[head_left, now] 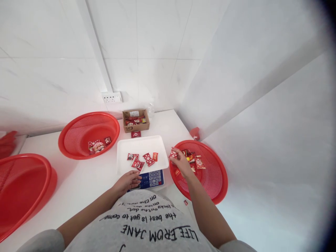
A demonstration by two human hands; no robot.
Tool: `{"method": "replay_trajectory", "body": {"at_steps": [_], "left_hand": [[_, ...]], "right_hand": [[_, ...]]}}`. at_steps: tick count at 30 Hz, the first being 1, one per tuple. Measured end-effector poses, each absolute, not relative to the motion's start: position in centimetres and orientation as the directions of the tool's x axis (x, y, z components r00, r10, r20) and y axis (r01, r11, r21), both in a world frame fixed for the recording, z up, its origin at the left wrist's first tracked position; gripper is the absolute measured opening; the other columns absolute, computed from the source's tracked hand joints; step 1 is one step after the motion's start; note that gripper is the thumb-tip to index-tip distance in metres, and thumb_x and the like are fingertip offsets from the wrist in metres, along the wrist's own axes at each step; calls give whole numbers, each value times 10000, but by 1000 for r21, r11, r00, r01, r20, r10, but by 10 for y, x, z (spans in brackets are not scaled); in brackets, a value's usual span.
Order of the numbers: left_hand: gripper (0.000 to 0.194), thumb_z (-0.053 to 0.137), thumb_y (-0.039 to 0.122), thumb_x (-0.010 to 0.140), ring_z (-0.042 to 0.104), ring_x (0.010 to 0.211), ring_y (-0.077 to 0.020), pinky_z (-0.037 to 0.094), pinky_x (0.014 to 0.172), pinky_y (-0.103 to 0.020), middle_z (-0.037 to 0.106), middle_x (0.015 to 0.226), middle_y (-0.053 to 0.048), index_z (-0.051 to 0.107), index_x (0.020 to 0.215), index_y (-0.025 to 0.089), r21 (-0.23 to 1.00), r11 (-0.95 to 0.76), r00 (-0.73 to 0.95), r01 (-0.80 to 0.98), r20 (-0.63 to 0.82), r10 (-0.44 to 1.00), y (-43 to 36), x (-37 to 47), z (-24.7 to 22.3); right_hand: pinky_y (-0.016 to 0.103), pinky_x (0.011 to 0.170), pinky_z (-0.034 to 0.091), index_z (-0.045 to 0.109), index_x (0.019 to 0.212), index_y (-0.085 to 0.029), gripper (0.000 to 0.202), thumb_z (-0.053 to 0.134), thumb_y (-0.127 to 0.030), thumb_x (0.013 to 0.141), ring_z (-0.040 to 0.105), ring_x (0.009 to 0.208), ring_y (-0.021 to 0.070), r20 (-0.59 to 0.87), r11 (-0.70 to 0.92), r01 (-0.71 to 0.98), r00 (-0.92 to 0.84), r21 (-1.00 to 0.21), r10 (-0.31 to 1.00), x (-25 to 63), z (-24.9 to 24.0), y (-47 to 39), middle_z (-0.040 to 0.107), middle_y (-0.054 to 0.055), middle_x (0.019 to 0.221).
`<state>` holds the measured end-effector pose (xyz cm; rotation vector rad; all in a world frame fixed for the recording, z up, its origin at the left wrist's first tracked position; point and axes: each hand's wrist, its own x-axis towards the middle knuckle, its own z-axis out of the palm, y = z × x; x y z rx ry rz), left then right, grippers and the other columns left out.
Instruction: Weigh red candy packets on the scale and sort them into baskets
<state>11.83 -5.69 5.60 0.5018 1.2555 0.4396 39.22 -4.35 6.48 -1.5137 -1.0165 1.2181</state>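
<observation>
Pinched in my right hand [181, 161] is a small red wrapped candy with white dots [173, 153], held over the left rim of a red mesh basket [216, 187] beside the scale. Several wrapped candies [198, 162] lie inside that basket, partly hidden by my hand. My left hand [127, 182] rests loosely open at the front edge of the white weighing tray [126, 145], with nothing visible in it. On the tray lie several small red packets [148, 159]. Below it shows the blue keypad [151, 180] of the digital scale, partly covered by my left fingers.
A cardboard box [128, 127] of packets stands behind the tray, with one red packet [135, 134] before it. Another red basket [76, 127] holding candies sits back left; a further red basket [47, 189] is at far left. A power strip [112, 97] is on the wall.
</observation>
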Motion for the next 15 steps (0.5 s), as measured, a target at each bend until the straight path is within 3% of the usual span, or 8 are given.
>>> {"method": "replay_trajectory", "body": {"at_steps": [4,8,15], "left_hand": [[397,711,368,640,617,671,-124,462,666,-250,659,839,-47,516,923,168,604,797,250,-14,-770,587,-58,116,53],[382,677,386,652,616,687,-136,466,677,-267,657,853,-57,520,921,165,663,747,222,52,-737,639,-61,111,48],[347,592,400,706,602,810,-184,461,723,-300,635,885,-33,566,979,187,809,524,147,266,-572,807,-51,111,42]], "right_hand": [[336,854,464,379,1343,-266,681,640,-319,716,584,919,148,-225,-218,120,-52,-969,973,363,89,-38,464,89,1326],[392,898,432,396,1333,-250,643,622,-316,735,578,939,165,-258,-248,185,-30,-951,966,364,90,-45,502,114,1282],[369,888,449,526,1179,-166,482,604,-337,735,576,1004,198,-382,-377,144,-12,-915,924,378,71,-82,611,112,1093]]}}
